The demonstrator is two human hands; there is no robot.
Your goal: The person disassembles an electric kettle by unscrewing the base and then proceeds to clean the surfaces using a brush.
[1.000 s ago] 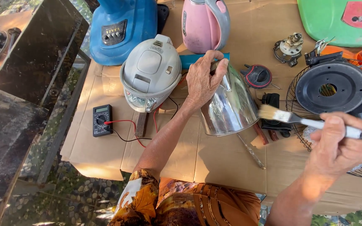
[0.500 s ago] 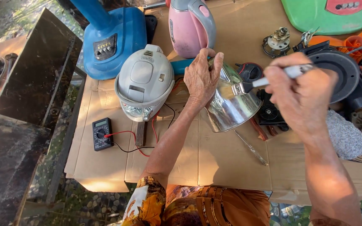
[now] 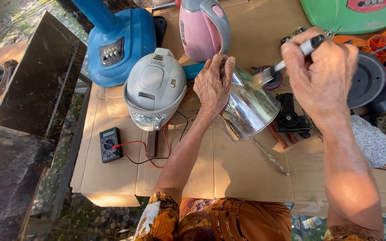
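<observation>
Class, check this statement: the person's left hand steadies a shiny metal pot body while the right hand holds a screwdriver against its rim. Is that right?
Not quite. The right hand holds a small paintbrush, not a screwdriver; its bristles are at the rim of the shiny metal pot body. The left hand does steady the pot. A thin screwdriver-like tool lies untouched on the cardboard. The head view shows this.

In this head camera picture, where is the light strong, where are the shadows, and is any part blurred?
Head view: strong sun on the cardboard, with hard shadows of both arms across it; bright reflections on the steel kettle body held by the left hand; the brush in the right hand looks slightly soft; the dark slab at the left lies in shade.
</observation>
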